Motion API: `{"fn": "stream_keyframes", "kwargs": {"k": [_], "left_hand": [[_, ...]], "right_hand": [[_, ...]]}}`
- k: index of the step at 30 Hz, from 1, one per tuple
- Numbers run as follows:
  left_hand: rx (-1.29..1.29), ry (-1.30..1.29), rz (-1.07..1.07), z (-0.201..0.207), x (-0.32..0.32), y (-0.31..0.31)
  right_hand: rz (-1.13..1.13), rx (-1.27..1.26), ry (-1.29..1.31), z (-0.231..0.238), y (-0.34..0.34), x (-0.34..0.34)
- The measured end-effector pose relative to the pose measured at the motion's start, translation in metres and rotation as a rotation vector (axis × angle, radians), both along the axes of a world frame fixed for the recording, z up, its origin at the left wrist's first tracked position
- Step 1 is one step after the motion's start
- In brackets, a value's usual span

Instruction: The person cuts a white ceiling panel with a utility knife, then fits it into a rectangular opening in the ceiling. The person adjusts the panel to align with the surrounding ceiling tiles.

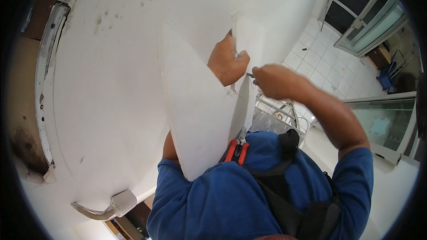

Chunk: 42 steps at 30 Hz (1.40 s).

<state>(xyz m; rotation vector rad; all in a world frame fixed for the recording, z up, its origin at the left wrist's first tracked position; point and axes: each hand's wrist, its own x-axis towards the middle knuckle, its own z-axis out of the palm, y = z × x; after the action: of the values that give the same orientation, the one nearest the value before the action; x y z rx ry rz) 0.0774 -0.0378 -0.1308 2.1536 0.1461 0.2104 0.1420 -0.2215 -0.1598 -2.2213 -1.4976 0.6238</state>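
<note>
White-painted room, tight space: large smooth wall-like surface (111, 84), matte, with brown smudges and faint scratches. Near to far:

Closest is the wearer's blue shirt (218, 200), soft knit, with wide black webbing straps (282, 186) across it. Red-handled pliers (239, 151), metal nose pointing up, sit against the chest.

White panel (200, 111) stands on edge right in front of the torso: flat, thin, rigid-looking, chalky finish, long straight near edge slightly rough. Slanted cut edge runs down to the left wrist; narrower upright part beyond it, ragged bits below the hand. Exact material: can't tell.

Left forearm goes behind the panel; left hand (227, 62) comes out past the slanted edge, clamped on the narrow part, thumb on the near side, other fingers mostly hidden. Right hand (273, 81) is motion-blurred, fingers curled tight round a small thin tool (250, 75), dark tip at the panel edge just below the left thumb. Tool type unclear.

Further off: metal frame (291, 113) like a stepladder, glossy white tile floor (316, 66) with scattered debris, framed glass doors (369, 15). Far left, brown recess (26, 89) edged by a perforated strip (41, 102).
</note>
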Motion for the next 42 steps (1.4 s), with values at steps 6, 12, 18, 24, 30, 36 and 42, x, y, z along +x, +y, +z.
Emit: {"fn": "stream_keyframes", "kwargs": {"k": [6,12,18,24,30,36,42], "left_hand": [[-0.063,0.055,0.030,0.008,-0.006,0.000],[-0.047,0.012,-0.007,-0.002,-0.007,0.000],[-0.089,0.119,-0.053,0.011,-0.005,-0.012],[0.014,0.058,0.020,0.005,-0.013,0.000],[-0.238,0.124,0.137,-0.003,-0.029,0.024],[-0.206,0.144,0.089,-0.001,-0.026,0.010],[-0.222,0.151,0.084,0.011,-0.027,0.004]], "right_hand": [[-0.464,0.393,0.209,-0.088,0.000,-0.063],[-0.407,0.143,0.165,-0.035,-0.018,-0.057],[-0.373,0.041,0.056,-0.008,-0.028,-0.056],[-0.378,0.200,0.099,-0.061,-0.040,-0.063],[-0.395,0.266,0.198,-0.083,-0.052,-0.065],[-0.351,0.224,0.287,-0.051,-0.026,-0.053],[-0.343,0.171,0.272,-0.046,-0.022,-0.051]]}}
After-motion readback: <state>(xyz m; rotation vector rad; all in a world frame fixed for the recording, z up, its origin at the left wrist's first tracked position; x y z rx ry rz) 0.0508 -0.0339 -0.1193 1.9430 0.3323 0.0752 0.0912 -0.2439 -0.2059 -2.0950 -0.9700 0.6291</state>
